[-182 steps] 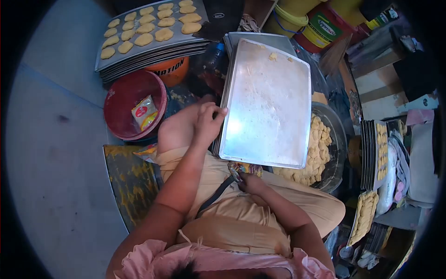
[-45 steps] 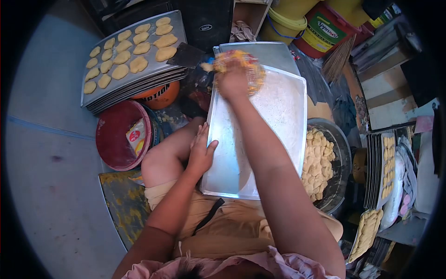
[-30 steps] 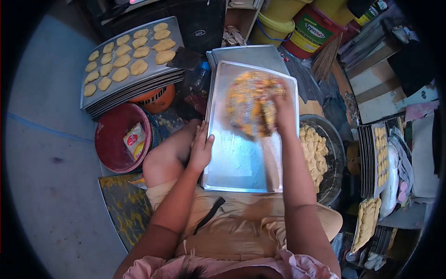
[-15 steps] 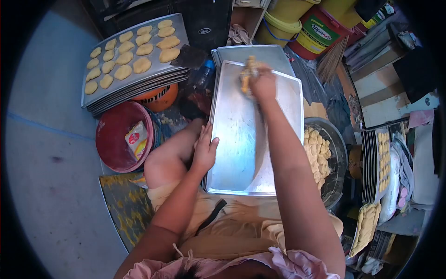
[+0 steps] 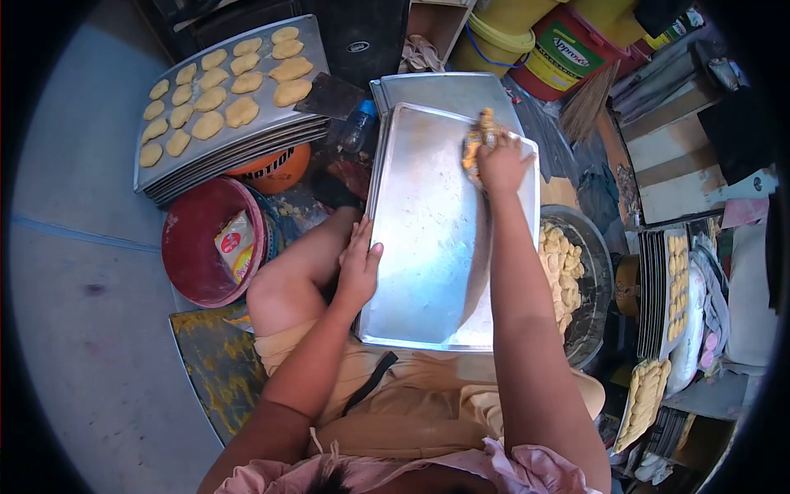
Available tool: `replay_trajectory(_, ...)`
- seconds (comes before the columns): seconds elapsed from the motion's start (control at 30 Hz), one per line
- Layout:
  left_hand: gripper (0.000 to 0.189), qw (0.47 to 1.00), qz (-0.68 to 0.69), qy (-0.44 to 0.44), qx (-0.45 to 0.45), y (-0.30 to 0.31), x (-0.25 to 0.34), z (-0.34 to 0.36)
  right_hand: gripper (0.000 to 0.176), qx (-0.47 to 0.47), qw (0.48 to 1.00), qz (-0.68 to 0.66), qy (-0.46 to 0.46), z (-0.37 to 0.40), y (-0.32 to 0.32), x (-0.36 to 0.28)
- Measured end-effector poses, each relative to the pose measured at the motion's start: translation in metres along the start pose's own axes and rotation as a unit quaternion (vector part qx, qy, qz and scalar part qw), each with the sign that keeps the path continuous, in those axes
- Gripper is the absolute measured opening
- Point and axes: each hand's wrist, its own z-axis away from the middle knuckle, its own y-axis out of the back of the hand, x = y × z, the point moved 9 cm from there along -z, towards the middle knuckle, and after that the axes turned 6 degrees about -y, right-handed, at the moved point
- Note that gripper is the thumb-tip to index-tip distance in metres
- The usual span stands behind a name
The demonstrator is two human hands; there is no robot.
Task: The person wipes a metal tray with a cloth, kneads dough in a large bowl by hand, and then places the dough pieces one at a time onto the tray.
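A shiny metal baking tray (image 5: 420, 247) lies across my lap on top of other trays. My left hand (image 5: 359, 267) holds its left rim, thumb over the edge and fingers along the outside. In my right hand (image 5: 504, 169) is a crumpled yellow-and-dark rag (image 5: 477, 148), pressed against the tray's upper right area. The fingers are partly closed around the rag. Another tray (image 5: 444, 86) shows beyond the upper rim. Beside my right forearm, a round dark basin (image 5: 597, 288) holds many pale dough pieces (image 5: 559, 267).
At upper left, a tray of flattened dough pieces (image 5: 210, 100) tops a stack of trays (image 5: 239, 156). Below it are an orange ball (image 5: 276, 167) and a red bucket (image 5: 185, 247) with a packet inside. Margarine buckets (image 5: 564, 53) and a broom (image 5: 588, 103) stand at upper right.
My right hand and the rag have slid to the right across the tray's upper part. My left hand stays at the left rim. The view has shifted slightly.
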Motion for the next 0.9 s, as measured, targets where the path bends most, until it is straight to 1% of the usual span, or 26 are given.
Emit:
replay_trajectory(0.07, 0.050, 1.000, 0.005, -0.014, 0.009, 0.000, -0.006, 0.002, 0.058, -0.008, 0.993, -0.074, 0.096, 0.023, 0.005, -0.045)
replay_trajectory(0.13, 0.049, 1.000, -0.005, -0.010, 0.009, -0.001, -0.008, 0.002, 0.055, -0.110, 0.968, -0.132, 0.181, 0.061, 0.007, -0.096)
replay_trajectory(0.17, 0.048, 1.000, -0.009, -0.008, 0.010, -0.001, -0.008, 0.002, 0.055, -0.108, 0.955, -0.150, 0.231, 0.090, 0.013, -0.119)
replay_trajectory(0.27, 0.046, 0.984, 0.118, 0.122, -0.046, -0.010, -0.034, 0.011, 0.056, -0.104, 0.896, -0.189, 0.389, 0.192, 0.037, -0.154)
replay_trajectory(0.3, 0.044, 0.981, 0.162, 0.103, 0.013, -0.011, -0.046, 0.013, 0.056, -0.112, 0.893, -0.224, 0.373, 0.210, 0.045, -0.144)
replay_trajectory(0.33, 0.044, 0.987, 0.137, 0.083, 0.011, -0.011, -0.041, 0.014, 0.057, -0.121, 0.889, -0.257, 0.358, 0.225, 0.052, -0.132)
replay_trajectory(0.4, 0.044, 0.995, 0.087, 0.042, 0.005, -0.008, -0.032, 0.014, 0.060, -0.155, 0.900, -0.262, 0.313, 0.233, 0.054, -0.093)
replay_trajectory(0.43, 0.044, 0.998, 0.000, -0.061, 0.027, -0.003, -0.016, 0.010, 0.059, -0.163, 0.909, -0.238, 0.300, 0.235, 0.062, -0.072)
replay_trajectory(0.47, 0.045, 0.999, -0.001, -0.047, 0.023, -0.002, -0.014, 0.008, 0.058, -0.172, 0.918, -0.213, 0.287, 0.234, 0.070, -0.050)
replay_trajectory(0.53, 0.046, 1.000, -0.003, -0.017, 0.013, -0.001, -0.007, 0.006, 0.059, -0.160, 0.954, -0.145, 0.209, 0.213, 0.071, 0.004)
replay_trajectory(0.6, 0.048, 1.000, 0.007, -0.010, 0.011, -0.002, -0.009, 0.004, 0.060, -0.074, 0.985, -0.092, 0.127, 0.173, 0.054, 0.075)
replay_trajectory(0.67, 0.048, 1.000, 0.010, -0.002, 0.008, -0.004, -0.011, 0.003, 0.057, 0.008, 0.997, -0.026, 0.073, 0.119, 0.045, 0.120)
replay_trajectory(0.73, 0.048, 1.000, 0.012, -0.008, 0.009, -0.004, -0.011, 0.002, 0.058, -0.028, 0.999, 0.019, -0.005, 0.061, 0.029, 0.133)
replay_trajectory(0.77, 0.049, 1.000, 0.011, -0.011, 0.010, -0.003, -0.012, 0.002, 0.061, -0.031, 0.999, 0.030, -0.027, 0.035, 0.015, 0.133)
replay_trajectory(0.87, 0.048, 1.000, 0.012, -0.012, 0.017, 0.000, -0.008, 0.003, 0.067, -0.028, 0.994, 0.058, -0.087, -0.028, -0.015, 0.109)
replay_trajectory(0.9, 0.048, 1.000, 0.009, -0.011, 0.016, 0.000, -0.009, 0.003, 0.055, -0.051, 0.991, 0.115, -0.049, -0.038, -0.015, 0.082)
